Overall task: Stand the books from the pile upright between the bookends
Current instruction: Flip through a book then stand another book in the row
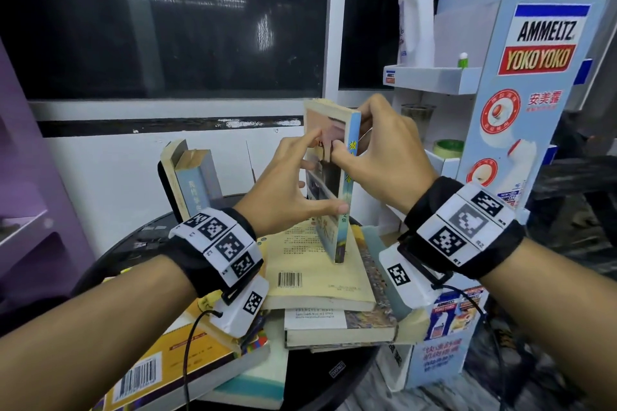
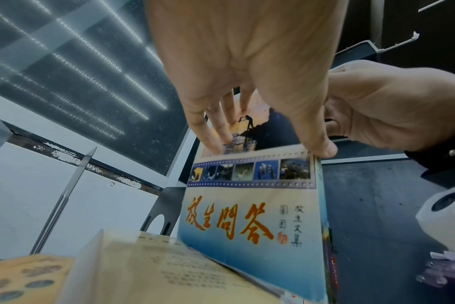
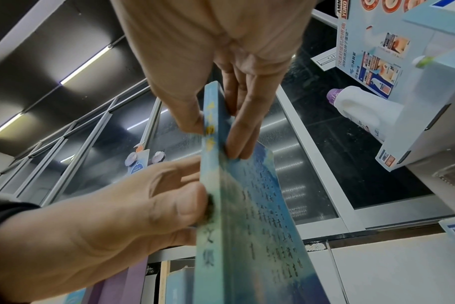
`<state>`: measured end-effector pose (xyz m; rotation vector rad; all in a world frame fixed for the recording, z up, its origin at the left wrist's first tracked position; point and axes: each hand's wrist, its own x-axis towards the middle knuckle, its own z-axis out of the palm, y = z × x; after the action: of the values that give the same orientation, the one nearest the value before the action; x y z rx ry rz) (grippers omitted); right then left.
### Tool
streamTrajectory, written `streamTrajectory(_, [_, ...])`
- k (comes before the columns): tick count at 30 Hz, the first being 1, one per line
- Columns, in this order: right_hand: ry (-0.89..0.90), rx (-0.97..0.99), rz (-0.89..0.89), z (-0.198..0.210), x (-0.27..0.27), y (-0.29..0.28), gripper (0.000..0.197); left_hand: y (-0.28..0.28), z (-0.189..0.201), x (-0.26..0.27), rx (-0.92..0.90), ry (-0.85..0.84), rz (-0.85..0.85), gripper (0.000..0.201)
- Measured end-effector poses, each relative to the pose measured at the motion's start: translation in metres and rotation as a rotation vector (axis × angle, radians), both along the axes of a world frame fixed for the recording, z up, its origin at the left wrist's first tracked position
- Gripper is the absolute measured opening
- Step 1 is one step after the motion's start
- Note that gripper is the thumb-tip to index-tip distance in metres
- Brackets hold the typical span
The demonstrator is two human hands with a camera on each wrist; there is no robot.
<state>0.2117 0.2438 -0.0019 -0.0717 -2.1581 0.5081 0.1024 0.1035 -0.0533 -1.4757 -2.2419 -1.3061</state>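
A thin book (image 1: 347, 170) with a blue spine stands upright, its lower corner at the cream top book (image 1: 317, 270) of the pile. My right hand (image 1: 354, 137) pinches its upper spine, thumb on the front cover, fingers behind. My left hand (image 1: 317, 177) lies on the front cover with fingers spread straight and the thumb against the spine lower down. The left wrist view shows the cover (image 2: 247, 226) with orange characters under my left hand (image 2: 270, 150). The right wrist view shows my right hand (image 3: 216, 142) pinching the book (image 3: 247, 216). Two books (image 1: 192, 177) lean on a black bookend (image 1: 163, 177) at the back left.
A thin metal plate (image 1: 250, 157) stands edge-on behind my left hand; a dark plate with an arched cut-out (image 2: 166, 207) shows beside the book. More books lie on the round black table (image 1: 317, 377). A cardboard display stand (image 1: 534, 77) with a white bottle (image 1: 415, 10) crowds the right; a purple shelf (image 1: 20, 177) is on the left.
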Motion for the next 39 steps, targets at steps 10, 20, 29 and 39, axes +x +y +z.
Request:
streamTrajectory(10, [-0.067, 0.074, -0.062, 0.015, -0.007, -0.007, 0.031, -0.021, -0.003, -0.027, -0.118, 0.123, 0.021, 0.109])
streamTrajectory(20, [-0.074, 0.108, -0.003, 0.041, -0.044, -0.037, 0.035, -0.074, 0.006, -0.082, -0.329, 0.267, 0.243, 0.105])
streamTrajectory(29, [-0.096, 0.107, 0.023, 0.050, -0.098, -0.071, 0.032, -0.115, 0.006, -0.145, -0.505, 0.297, 0.434, 0.110])
streamTrajectory(39, [-0.157, 0.082, 0.038, 0.042, -0.161, -0.095, 0.030, -0.134, 0.002, -0.202, -0.632, 0.279, 0.534, 0.108])
